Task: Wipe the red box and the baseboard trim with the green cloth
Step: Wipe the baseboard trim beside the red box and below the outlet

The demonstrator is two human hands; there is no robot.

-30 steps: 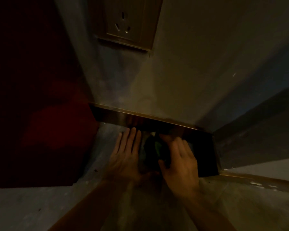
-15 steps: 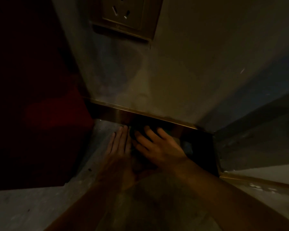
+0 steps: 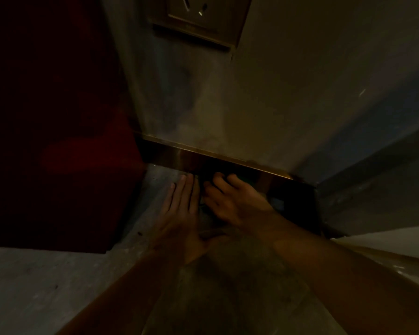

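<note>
The scene is very dark. The red box (image 3: 53, 122) fills the left side and stands on the floor against the wall. A shiny metallic baseboard trim (image 3: 242, 165) runs along the foot of the wall. My right hand (image 3: 230, 201) presses the green cloth (image 3: 205, 183) against the trim; only a dark sliver of cloth shows under the fingers. My left hand (image 3: 179, 213) lies flat on the floor just left of it, fingers straight and together, tips near the trim.
A wall socket plate (image 3: 198, 18) sits high on the grey wall. The wall turns a corner at the right (image 3: 317, 187). Grey concrete floor (image 3: 34, 286) lies in front. A pale ledge (image 3: 397, 245) shows at far right.
My right hand has slid left along the trim with the cloth, from the right part toward my left hand. The view has shifted slightly closer. The left hand stays flat on the floor.
</note>
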